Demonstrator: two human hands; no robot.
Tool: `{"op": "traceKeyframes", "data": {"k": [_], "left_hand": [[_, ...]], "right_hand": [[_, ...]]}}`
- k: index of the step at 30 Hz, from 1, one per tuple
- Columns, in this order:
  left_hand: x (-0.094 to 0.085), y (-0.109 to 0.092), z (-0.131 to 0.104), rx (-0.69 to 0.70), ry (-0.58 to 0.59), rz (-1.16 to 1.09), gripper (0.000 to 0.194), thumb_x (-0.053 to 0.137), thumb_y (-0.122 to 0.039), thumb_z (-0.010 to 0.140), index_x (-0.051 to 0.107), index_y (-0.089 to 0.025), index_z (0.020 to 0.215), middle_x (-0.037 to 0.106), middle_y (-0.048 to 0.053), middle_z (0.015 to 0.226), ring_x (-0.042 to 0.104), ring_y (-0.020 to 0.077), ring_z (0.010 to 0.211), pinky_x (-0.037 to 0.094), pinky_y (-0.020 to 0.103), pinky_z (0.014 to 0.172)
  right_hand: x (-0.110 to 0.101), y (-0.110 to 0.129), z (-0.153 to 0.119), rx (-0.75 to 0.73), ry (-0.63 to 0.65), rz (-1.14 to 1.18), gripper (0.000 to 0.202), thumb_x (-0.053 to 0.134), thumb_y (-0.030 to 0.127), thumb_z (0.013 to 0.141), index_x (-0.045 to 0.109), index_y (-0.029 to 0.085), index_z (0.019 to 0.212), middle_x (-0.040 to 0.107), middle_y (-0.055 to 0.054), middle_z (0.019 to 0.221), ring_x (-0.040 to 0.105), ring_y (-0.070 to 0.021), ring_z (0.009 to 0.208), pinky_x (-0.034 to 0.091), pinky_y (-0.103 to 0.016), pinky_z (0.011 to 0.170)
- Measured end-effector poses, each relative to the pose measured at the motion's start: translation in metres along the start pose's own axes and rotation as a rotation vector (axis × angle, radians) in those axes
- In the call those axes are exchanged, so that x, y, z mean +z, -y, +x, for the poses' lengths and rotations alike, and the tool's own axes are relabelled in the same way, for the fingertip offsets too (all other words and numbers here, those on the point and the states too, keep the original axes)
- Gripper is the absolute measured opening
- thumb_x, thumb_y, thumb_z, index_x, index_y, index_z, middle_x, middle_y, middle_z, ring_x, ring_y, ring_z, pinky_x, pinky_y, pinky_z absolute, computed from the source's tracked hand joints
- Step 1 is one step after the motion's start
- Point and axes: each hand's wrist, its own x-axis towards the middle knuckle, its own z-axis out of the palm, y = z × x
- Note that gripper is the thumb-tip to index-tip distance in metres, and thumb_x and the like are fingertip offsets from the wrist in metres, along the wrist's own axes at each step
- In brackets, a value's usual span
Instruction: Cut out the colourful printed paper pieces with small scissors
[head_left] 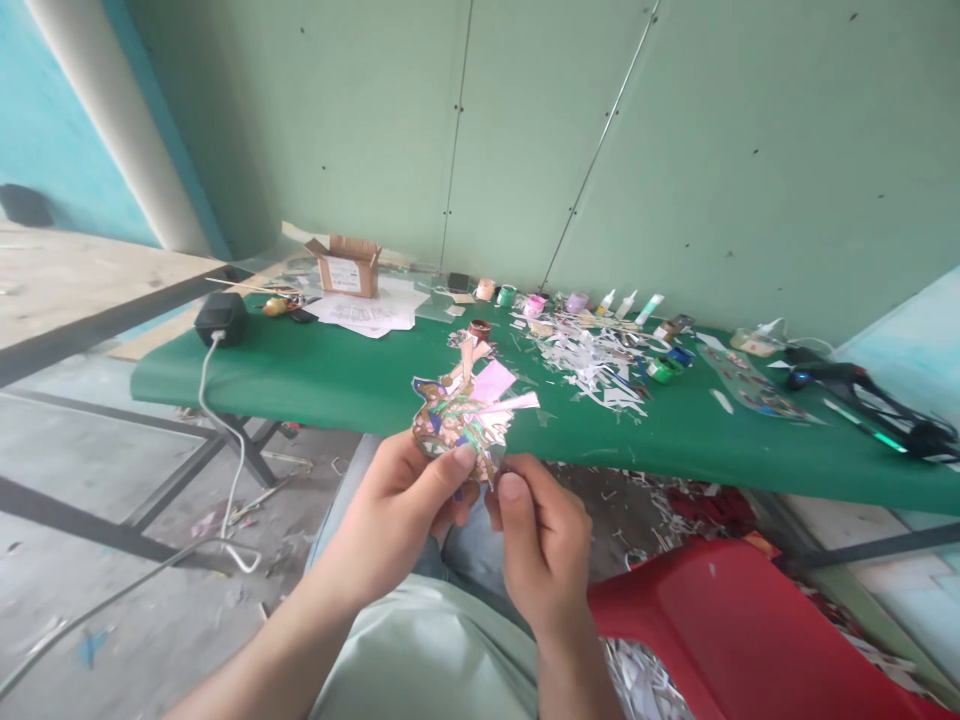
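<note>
A painted paper cutout [459,418], patterned in brown, green, blue and pink with loose paper flaps sticking out at its top and right, is held up in front of the green table edge. My left hand [424,490] is closed on its lower left, the thumb pressed flat over the front. At the lower right corner, my right hand [541,520] pinches the cutout's edge between thumb and bent fingers. The fingertips behind the paper are partly hidden.
White paper scraps [596,365] are heaped on the green table [360,385], near several paint jars and glue bottles. An opened cardboard box [349,268] stands on printed sheets. A black adapter [221,318] trails a white cable. A red chair [735,620] is at my right.
</note>
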Motion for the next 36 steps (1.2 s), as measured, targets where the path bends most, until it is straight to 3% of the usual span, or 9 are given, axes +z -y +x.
{"op": "traceKeyframes", "data": {"k": [4,17,20,25,31,36], "left_hand": [[-0.003,0.0,-0.001,-0.016,0.044,0.046,0.039,0.062,-0.046,0.089,0.057,-0.015,0.065,0.054,0.0,0.057,0.043,0.0076,0.05,0.031,0.02,0.044],[0.002,0.002,-0.001,-0.001,0.029,-0.069,0.039,0.064,-0.041,0.088,0.052,-0.016,0.062,0.043,-0.005,0.049,0.035,0.0062,0.047,0.03,0.022,0.047],[0.002,0.001,-0.002,0.018,0.043,-0.019,0.043,0.063,-0.044,0.088,0.048,-0.017,0.059,0.042,-0.005,0.049,0.035,0.0065,0.047,0.028,0.022,0.047],[0.006,0.001,-0.003,0.018,-0.007,0.036,0.046,0.063,-0.048,0.087,0.047,-0.017,0.056,0.043,-0.004,0.048,0.033,0.0062,0.046,0.028,0.022,0.045],[0.012,0.002,-0.004,0.008,-0.016,0.004,0.047,0.063,-0.049,0.085,0.049,-0.017,0.054,0.045,-0.003,0.046,0.035,0.0063,0.043,0.03,0.022,0.043],[0.011,0.005,-0.004,-0.012,-0.041,-0.027,0.042,0.064,-0.045,0.084,0.055,-0.017,0.054,0.05,-0.002,0.046,0.04,0.0074,0.042,0.036,0.021,0.044]], "right_hand": [[-0.001,0.001,0.001,0.013,0.013,0.036,0.029,0.042,0.03,0.099,0.054,0.021,0.074,0.046,0.005,0.055,0.042,-0.0096,0.048,0.033,-0.02,0.048],[0.002,0.0,-0.002,0.001,0.012,0.039,0.028,0.041,0.031,0.1,0.064,0.022,0.086,0.045,0.005,0.055,0.043,-0.0094,0.047,0.036,-0.02,0.049],[0.002,0.002,-0.001,-0.052,-0.026,-0.05,0.023,0.042,0.025,0.099,0.064,0.022,0.09,0.051,0.005,0.056,0.049,-0.0093,0.048,0.039,-0.019,0.05],[0.008,0.0,-0.001,-0.207,-0.11,-0.218,0.018,0.043,0.018,0.096,0.059,0.021,0.104,0.069,-0.002,0.076,0.066,-0.013,0.064,0.049,-0.02,0.059],[0.021,-0.001,-0.005,-0.226,-0.214,-0.303,0.023,0.041,0.017,0.098,0.054,0.021,0.116,0.069,-0.004,0.081,0.069,-0.0161,0.068,0.053,-0.023,0.061],[0.024,0.003,-0.007,-0.206,-0.195,-0.278,0.022,0.04,0.017,0.099,0.054,0.02,0.114,0.067,-0.001,0.076,0.066,-0.0133,0.062,0.052,-0.019,0.059]]}}
